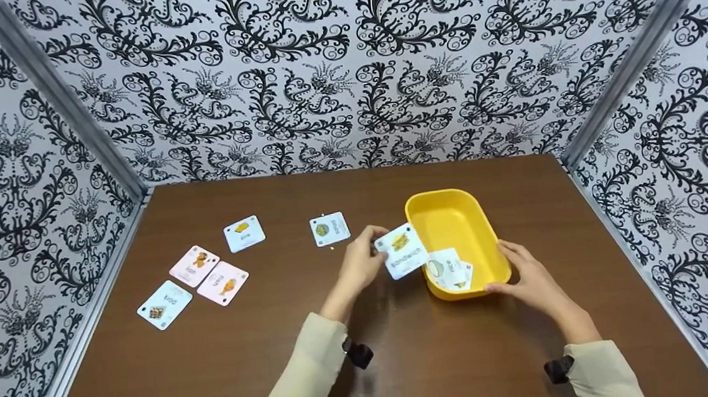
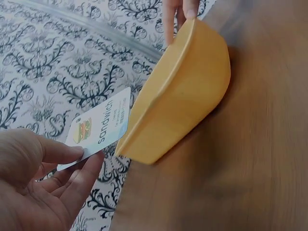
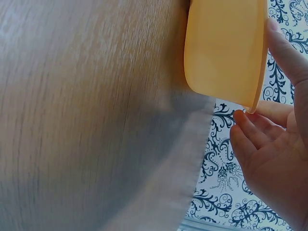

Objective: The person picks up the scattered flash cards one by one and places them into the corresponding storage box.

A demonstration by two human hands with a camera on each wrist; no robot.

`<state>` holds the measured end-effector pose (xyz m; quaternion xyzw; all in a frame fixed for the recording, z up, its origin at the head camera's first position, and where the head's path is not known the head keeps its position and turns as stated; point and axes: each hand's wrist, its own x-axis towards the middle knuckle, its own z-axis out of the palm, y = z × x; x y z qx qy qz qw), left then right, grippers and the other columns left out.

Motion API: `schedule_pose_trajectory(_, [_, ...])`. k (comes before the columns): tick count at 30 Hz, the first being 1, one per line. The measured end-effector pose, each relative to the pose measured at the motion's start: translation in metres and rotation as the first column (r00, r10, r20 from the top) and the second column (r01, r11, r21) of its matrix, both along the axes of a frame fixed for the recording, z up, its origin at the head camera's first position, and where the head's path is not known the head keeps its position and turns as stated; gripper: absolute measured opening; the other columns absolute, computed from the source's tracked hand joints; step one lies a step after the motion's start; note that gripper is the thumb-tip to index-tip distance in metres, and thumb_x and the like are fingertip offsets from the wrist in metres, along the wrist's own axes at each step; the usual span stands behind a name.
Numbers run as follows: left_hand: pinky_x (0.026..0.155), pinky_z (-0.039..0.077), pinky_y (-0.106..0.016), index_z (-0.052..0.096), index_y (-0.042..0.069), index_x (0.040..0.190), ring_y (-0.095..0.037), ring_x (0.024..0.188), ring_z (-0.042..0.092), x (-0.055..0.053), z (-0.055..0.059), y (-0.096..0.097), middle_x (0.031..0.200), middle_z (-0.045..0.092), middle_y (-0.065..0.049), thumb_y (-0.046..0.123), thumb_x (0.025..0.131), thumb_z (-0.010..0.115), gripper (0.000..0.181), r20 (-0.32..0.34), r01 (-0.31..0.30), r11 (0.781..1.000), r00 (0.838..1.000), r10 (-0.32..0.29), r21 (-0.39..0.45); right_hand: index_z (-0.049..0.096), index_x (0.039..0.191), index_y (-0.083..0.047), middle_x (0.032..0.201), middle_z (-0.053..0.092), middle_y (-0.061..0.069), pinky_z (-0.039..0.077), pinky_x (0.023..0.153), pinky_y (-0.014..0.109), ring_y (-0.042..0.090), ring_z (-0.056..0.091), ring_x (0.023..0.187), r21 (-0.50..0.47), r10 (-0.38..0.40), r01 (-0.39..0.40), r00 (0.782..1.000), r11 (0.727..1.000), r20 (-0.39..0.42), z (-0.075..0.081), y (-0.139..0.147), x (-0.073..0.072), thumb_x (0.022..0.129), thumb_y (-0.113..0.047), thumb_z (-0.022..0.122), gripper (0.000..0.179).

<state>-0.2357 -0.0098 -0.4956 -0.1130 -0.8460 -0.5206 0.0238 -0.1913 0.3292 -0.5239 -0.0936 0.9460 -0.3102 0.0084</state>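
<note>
On right half of brown wooden counter [image 1: 402,357], left hand [image 1: 361,260] holds square, pale-blue "sandwich" card [image 1: 404,251], thumb and fingers pinched on its edge, at left rim of yellow, round-cornered, plastic-looking tub [image 1: 456,229]; card-to-rim contact, cannot tell. Right hand [image 1: 531,279] steadies tub's near right corner, thumb and fingers clamped on rim. White-and-blue "rice" card [image 1: 449,268] lies inside. Firm rim grip should keep tub from sliding; card probably handles best raised clear of rim, pinched lightly, unbent.
</note>
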Motion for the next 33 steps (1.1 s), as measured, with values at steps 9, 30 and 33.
schedule_pose_trajectory(9, [0.076, 0.050, -0.025, 0.063, 0.005, 0.118, -0.021, 0.089, 0.061, 0.001, 0.007, 0.025, 0.108, 0.069, -0.013, -0.008, 0.087, 0.063, 0.034, 0.026, 0.059, 0.998, 0.998, -0.059, 0.003, 0.038, 0.147, 0.010, 0.153, 0.036, 0.026, 0.031, 0.116, 0.063, 0.047, 0.037, 0.140, -0.001, 0.007, -0.007, 0.999, 1.000, -0.045, -0.003, -0.001, 0.000, 0.079, -0.035, 0.084, 0.094])
schedule_pose_trajectory(30, [0.080, 0.057, -0.023, 0.060, 0.005, 0.121, -0.019, 0.092, 0.068, 0.003, 0.002, 0.061, 0.110, 0.071, -0.012, -0.002, 0.090, 0.067, 0.033, 0.107, 0.159, 0.986, 0.982, -0.154, -0.043, 0.037, 0.148, 0.009, 0.154, 0.035, 0.026, 0.030, 0.116, 0.063, 0.047, 0.036, 0.140, -0.010, 0.009, -0.009, 0.999, 1.000, -0.040, -0.005, 0.001, -0.001, 0.079, -0.039, 0.083, 0.096])
schedule_pose_trajectory(33, [0.078, 0.057, -0.022, 0.060, 0.002, 0.119, -0.020, 0.091, 0.069, 0.003, 0.001, 0.060, 0.107, 0.072, -0.011, -0.003, 0.089, 0.067, 0.031, 0.101, 0.164, 0.986, 0.982, -0.161, -0.028, 0.037, 0.148, 0.009, 0.155, 0.035, 0.026, 0.030, 0.116, 0.063, 0.046, 0.036, 0.141, -0.013, 0.007, -0.007, 0.999, 1.000, -0.034, -0.004, 0.001, 0.000, 0.079, -0.040, 0.083, 0.096])
